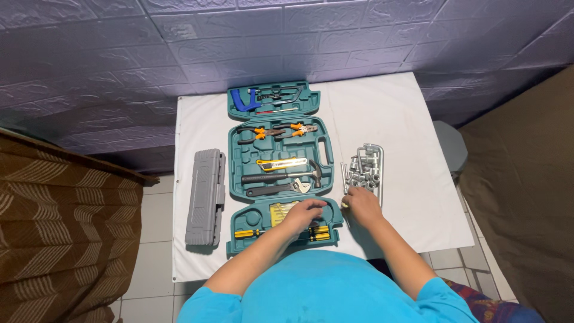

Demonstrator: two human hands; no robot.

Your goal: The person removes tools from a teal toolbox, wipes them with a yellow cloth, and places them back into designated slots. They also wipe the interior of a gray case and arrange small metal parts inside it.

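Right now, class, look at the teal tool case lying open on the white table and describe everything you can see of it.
The teal tool case looks like moulded plastic and lies open and flat in three hinged sections along the middle of the white table. Shaped recesses hold pliers with orange grips, a yellow utility knife, a hammer, an adjustable wrench and screwdrivers. A carry handle sits on its right edge. The left hand rests on the nearest section; the right hand is just beside it, at a pile of metal sockets.

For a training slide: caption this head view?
Left hand rests on open teal tool case; right hand touches loose metal sockets.
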